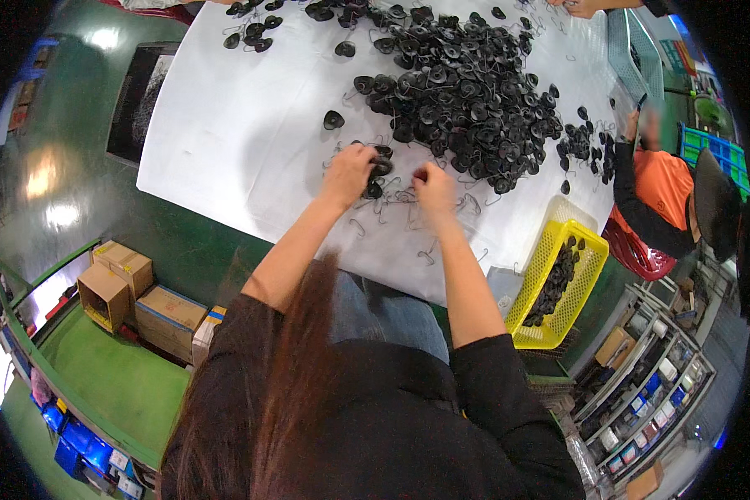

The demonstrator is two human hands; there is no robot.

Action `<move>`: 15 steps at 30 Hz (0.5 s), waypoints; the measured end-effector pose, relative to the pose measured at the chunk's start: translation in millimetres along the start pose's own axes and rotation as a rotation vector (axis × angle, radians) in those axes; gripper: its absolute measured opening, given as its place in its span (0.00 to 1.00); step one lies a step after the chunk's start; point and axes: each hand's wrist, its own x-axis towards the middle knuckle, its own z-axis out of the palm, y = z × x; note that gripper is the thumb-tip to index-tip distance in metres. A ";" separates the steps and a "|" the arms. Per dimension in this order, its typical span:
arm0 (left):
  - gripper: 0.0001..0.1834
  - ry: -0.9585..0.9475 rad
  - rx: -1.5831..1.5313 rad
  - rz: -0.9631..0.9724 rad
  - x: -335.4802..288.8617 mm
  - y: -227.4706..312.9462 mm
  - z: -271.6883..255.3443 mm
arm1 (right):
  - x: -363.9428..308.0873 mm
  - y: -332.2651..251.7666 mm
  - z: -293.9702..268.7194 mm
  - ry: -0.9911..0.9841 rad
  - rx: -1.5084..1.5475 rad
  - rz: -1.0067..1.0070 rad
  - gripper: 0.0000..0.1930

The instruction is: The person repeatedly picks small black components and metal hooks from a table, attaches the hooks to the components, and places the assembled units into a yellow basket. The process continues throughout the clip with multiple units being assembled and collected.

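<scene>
The left hand [347,177] is clamped on a round, black, disc-shaped piece [381,166] at the white-covered counter [217,142]. The right hand [435,193] is blurred; its grip cannot be told. Thin metal wire hooks [404,197] lie between and below.

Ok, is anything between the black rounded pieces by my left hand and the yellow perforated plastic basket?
Yes. Your right forearm crosses the straight path from the black rounded pieces at your left hand to the yellow perforated plastic basket. Thin grey wire hooks also lie loose on the white tabletop along the way.
</scene>
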 end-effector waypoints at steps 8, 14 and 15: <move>0.09 0.098 -0.794 -0.433 -0.2 -20.3 -42.8 | 5.6 -14.9 -6.3 -0.015 0.366 -0.032 0.09; 0.09 0.052 -0.785 -0.506 -2.2 -31.0 -61.8 | 21.4 -67.5 17.7 -0.023 -0.024 -0.093 0.10; 0.09 -0.002 -0.714 -0.519 -4.2 -33.6 -63.1 | 22.5 -72.3 20.9 -0.010 -0.125 -0.134 0.10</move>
